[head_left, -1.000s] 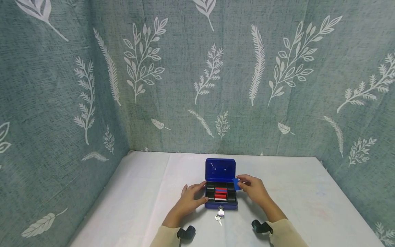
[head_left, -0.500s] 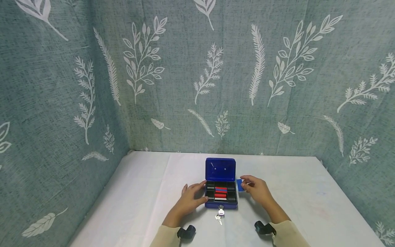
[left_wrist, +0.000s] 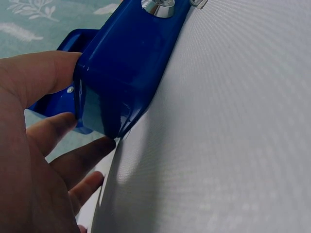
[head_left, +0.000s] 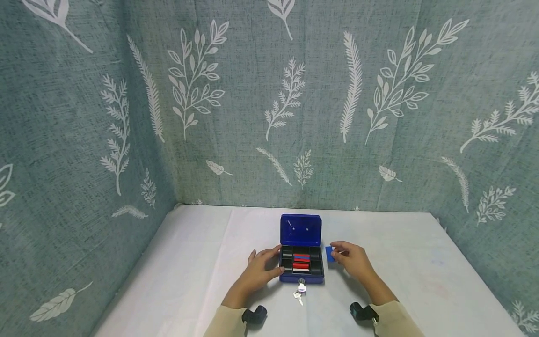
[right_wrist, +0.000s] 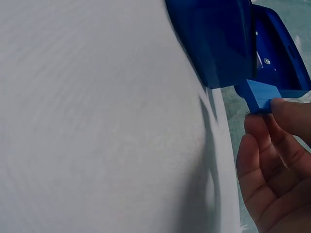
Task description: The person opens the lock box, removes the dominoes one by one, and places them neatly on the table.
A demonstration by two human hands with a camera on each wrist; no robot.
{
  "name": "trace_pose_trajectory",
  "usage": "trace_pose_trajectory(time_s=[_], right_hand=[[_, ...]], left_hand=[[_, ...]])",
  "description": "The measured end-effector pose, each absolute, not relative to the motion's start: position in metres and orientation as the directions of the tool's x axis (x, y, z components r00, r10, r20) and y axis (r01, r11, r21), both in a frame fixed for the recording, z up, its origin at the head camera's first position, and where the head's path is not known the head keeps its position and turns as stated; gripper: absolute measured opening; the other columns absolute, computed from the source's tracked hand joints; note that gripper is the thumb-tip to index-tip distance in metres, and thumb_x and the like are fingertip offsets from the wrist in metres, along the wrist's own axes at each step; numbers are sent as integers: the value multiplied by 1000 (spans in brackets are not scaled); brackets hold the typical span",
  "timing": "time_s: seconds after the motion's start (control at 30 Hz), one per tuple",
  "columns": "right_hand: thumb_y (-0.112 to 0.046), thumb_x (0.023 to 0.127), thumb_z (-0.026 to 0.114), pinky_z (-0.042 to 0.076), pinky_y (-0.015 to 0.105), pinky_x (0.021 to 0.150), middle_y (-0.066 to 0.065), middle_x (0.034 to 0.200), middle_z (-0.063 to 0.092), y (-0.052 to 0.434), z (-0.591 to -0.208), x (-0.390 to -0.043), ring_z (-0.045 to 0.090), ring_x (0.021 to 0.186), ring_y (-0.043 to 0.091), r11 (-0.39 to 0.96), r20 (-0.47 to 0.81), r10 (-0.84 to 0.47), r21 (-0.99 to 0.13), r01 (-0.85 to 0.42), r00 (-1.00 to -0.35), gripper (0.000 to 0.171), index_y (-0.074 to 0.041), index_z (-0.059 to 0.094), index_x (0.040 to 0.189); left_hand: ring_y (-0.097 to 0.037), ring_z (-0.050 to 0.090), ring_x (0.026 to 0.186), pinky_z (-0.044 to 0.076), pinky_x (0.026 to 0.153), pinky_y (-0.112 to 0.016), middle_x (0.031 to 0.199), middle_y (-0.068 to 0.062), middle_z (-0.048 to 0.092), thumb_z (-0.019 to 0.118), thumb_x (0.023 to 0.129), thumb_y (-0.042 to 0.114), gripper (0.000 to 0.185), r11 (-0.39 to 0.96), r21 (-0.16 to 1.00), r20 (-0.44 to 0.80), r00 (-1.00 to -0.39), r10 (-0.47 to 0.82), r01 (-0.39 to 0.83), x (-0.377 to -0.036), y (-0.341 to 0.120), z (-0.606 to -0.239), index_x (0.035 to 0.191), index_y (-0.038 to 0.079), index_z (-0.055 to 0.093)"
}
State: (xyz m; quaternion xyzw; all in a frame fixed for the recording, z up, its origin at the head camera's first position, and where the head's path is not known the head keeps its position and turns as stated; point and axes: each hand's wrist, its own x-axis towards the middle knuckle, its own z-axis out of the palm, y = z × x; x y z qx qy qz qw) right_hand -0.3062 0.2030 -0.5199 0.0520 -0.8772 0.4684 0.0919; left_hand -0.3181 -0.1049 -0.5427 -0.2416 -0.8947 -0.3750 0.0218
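Observation:
A dark blue cash box (head_left: pixel 302 279) stands with its lid (head_left: pixel 301 230) raised. Inside, the black tray (head_left: pixel 287 253) carries red, blue and white pieces (head_left: pixel 301 266) in its middle compartments. My left hand (head_left: pixel 258 271) rests against the box's left side, thumb at the front corner and fingers toward the back, as the left wrist view also shows. Just right of the box, my right hand (head_left: pixel 354 260) pinches a small flat blue block (right_wrist: pixel 262 94) between thumb and fingers. That block is held apart from the box in the head view.
Keys (head_left: pixel 299 295) hang from the lock at the box's front and lie on the white-covered table (head_left: pixel 202 252). A leaf-patterned green curtain (head_left: pixel 252 103) rises behind and to the left. Both wrists wear dark camera mounts (head_left: pixel 255 314).
My right hand has carried the blue block a little to the right, away from the box's back right corner. My left hand has stayed at the box's left side.

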Motion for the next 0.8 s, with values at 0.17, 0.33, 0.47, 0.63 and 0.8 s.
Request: trace_pose_trajectory(time_s=[0.17,0.33,0.47,0.63,0.8], right_hand=[[-2,87,69,51,27,59,2,85,67,205,-521,-304,62,70,13,591,193,6,-792,-152,-981,24,-1,70,111],[-5,87,70,51,28,61,1,88,68,208,-522,-305,63,75,14,628,174,11,-767,-128,-985,25,-4,70,112],[-6,87,70,53,31,66,2,91,69,209,-522,-305,64,81,17,648,146,9,-754,-105,-989,25,-4,70,112],[-6,87,71,54,36,72,1,92,69,209,-522,-304,65,84,19,671,123,8,-736,-86,-992,25,-5,70,112],[-7,86,71,54,38,73,0,89,69,209,-523,-305,65,84,19,683,128,5,-725,-90,-992,23,-6,71,110]], left_hand=[[-32,46,128,6,110,-66,127,-7,63,66,86,39,66,602,656,224,-879,421,455,-317,-105,-542,145,15,48],[-32,46,128,5,110,-65,127,-7,63,66,87,39,65,601,656,224,-879,421,456,-316,-105,-541,145,15,48],[-32,46,128,5,110,-65,127,-7,63,66,87,39,65,605,654,222,-880,420,454,-316,-105,-541,145,15,48],[-32,45,129,5,111,-64,128,-7,63,67,87,38,65,600,663,216,-882,418,447,-316,-105,-540,145,15,48],[-32,45,129,5,111,-64,127,-7,63,66,87,38,65,602,664,212,-883,418,445,-314,-105,-539,145,15,48]])
